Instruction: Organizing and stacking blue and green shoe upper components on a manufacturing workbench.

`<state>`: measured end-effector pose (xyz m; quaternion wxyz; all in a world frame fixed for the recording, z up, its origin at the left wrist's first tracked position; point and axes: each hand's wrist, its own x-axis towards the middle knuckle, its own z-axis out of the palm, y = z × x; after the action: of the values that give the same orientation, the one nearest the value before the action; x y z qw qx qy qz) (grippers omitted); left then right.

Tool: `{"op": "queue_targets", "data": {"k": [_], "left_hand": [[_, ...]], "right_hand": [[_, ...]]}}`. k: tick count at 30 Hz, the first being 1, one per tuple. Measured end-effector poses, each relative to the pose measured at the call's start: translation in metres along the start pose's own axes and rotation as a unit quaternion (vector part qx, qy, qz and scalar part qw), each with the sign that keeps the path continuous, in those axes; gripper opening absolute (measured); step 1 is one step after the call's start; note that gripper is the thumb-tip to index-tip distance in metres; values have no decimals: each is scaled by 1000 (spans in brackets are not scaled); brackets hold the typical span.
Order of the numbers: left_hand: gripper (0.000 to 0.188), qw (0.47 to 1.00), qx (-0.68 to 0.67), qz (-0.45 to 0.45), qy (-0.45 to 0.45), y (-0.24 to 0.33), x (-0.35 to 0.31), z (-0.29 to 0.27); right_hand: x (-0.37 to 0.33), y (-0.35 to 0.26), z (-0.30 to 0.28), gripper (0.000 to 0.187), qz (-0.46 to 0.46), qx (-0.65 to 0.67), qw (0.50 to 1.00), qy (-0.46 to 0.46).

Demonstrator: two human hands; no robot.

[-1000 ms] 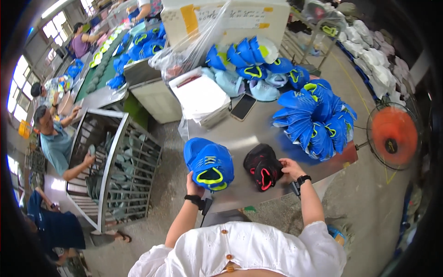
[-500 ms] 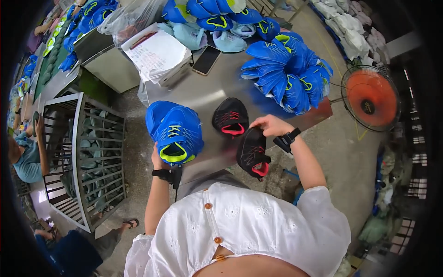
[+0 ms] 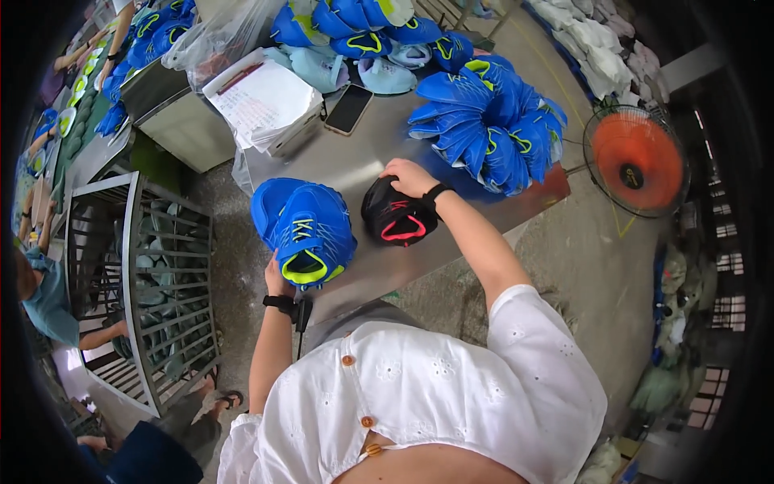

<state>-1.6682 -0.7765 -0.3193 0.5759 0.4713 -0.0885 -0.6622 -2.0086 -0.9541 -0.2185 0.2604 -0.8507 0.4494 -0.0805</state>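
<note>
Blue and black shoes under two hands at a metal table

Blue shoe pair (image 3: 314,230), one nested against the other, sits at the near left of the metal table (image 3: 347,153); yellow-green lining faces the wearer of the white blouse (image 3: 451,387). Left hand (image 3: 278,277) grips the pair at its near left edge; most of its fingers are hidden from me behind the blue.

Black shoe (image 3: 387,214), red-pink at the opening, lies to the right of the blue pair, just apart from it. Right hand (image 3: 409,177) reaches across its far right side, fingers bent over the edge and touching. How firmly it grips, I cannot tell. Both wrists carry a black strap.

Farther right on the table: blue shoes set in a ring (image 3: 528,145). Far side: phone (image 3: 349,110) lying flat, pale blue shoes (image 3: 385,75) beyond it, more blue shoes (image 3: 363,44) behind those. Far left: paper stack (image 3: 270,105) with a red pen (image 3: 239,79) on top.

Off the table, right: fan (image 3: 633,164) with orange centre. Left: metal cage (image 3: 131,290) holding grey-green pieces; a co-worker's blue sleeve (image 3: 52,294) beside it.
</note>
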Motion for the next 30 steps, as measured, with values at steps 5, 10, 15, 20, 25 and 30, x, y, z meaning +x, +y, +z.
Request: {"op": "queue_targets", "data": {"k": [5, 10, 15, 20, 25, 30], "left_hand": [[33, 999, 38, 19, 23, 7, -4, -4], [35, 998, 39, 45, -11, 4, -1, -3], [36, 999, 27, 23, -32, 8, -3, -2], [33, 1000, 20, 9, -22, 3, -2, -7], [32, 1000, 21, 18, -8, -4, 3, -20], [32, 998, 52, 27, 19, -1, 3, -3]], "right_hand": [[-32, -43, -23, 28, -2, 8, 978, 210], [-96, -113, -5, 26, -16, 28, 976, 216], [-102, -111, 48, 40, 36, -166, 962, 213], [-93, -108, 62, 41, 56, -159, 958, 232], [-105, -116, 75, 55, 100, -213, 948, 214], [-83, -106, 78, 49, 134, -264, 917, 268]]}}
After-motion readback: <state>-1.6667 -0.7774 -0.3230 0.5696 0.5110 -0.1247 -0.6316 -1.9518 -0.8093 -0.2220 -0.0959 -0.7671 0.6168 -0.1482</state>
